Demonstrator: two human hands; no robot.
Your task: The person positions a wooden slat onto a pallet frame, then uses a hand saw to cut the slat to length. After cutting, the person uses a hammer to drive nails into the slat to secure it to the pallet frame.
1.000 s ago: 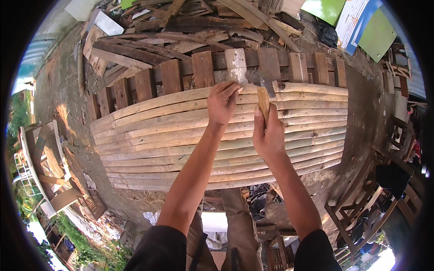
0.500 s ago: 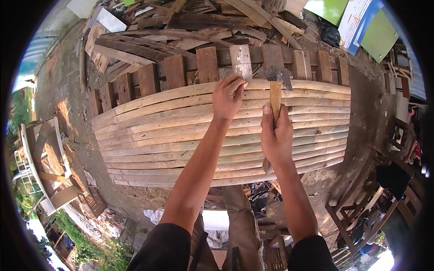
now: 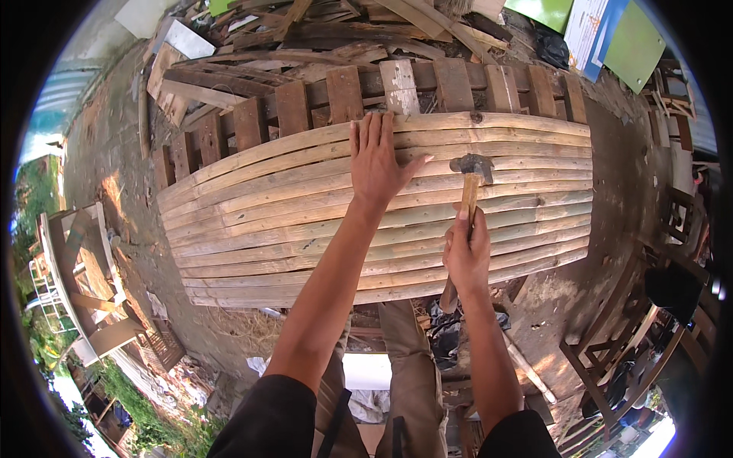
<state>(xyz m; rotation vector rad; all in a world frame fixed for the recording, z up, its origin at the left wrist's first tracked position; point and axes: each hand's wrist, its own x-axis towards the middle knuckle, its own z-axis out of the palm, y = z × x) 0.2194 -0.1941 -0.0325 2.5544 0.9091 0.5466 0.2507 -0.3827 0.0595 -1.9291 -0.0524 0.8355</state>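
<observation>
A panel of split bamboo slats (image 3: 282, 221) lies in front of me, its far edge against a wooden slatted frame (image 3: 343, 93). My left hand (image 3: 376, 164) rests flat on the far slats, fingers stretched forward and thumb out to the right. To its right, my right hand (image 3: 467, 248) is wrapped round the wooden handle of a claw hammer (image 3: 471, 187). The hammer's dark head is over the middle slats; whether it touches them I cannot tell. No nail can be made out.
Old boards (image 3: 229, 76) lie heaped beyond the frame. Green and white panels (image 3: 634, 49) lean at the far right. A wooden structure (image 3: 84, 282) stands at left, dark wooden furniture (image 3: 611, 343) at right. A black plastic bag (image 3: 445, 336) lies near my legs.
My left hand has gone from curled fingers at the far edge to lying flat and spread. The hammer in my right hand has come down and nearer to me.
</observation>
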